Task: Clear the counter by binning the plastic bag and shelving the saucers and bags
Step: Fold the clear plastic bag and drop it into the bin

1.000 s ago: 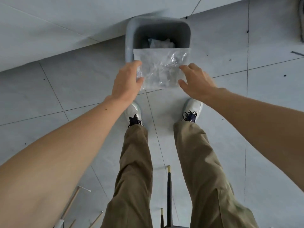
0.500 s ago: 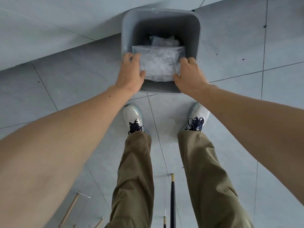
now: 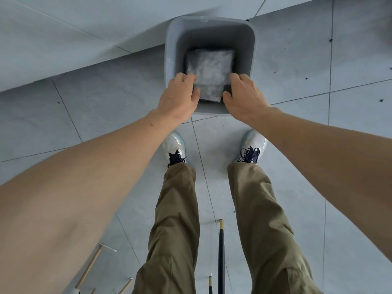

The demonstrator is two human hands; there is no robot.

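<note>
A clear, crinkled plastic bag (image 3: 209,66) hangs inside the open grey bin (image 3: 170,60) on the floor in front of my feet. My left hand (image 3: 179,96) is over the bin's near rim, fingers curled on the bag's near left edge. My right hand (image 3: 244,96) mirrors it on the bag's near right edge. My hands cover the bag's near corners. The bag hides whatever lies deeper in the bin. No saucers, counter or shelf are in view.
The bin stands on grey floor tiles against a pale wall base (image 3: 84,39). My shoes (image 3: 172,148) are just short of the bin. Wooden sticks (image 3: 89,266) and a dark rod (image 3: 221,255) lie or stand near my legs, behind me.
Both hands carried the bag from above the bin's near rim down into the bin. My view has moved closer over the bin.
</note>
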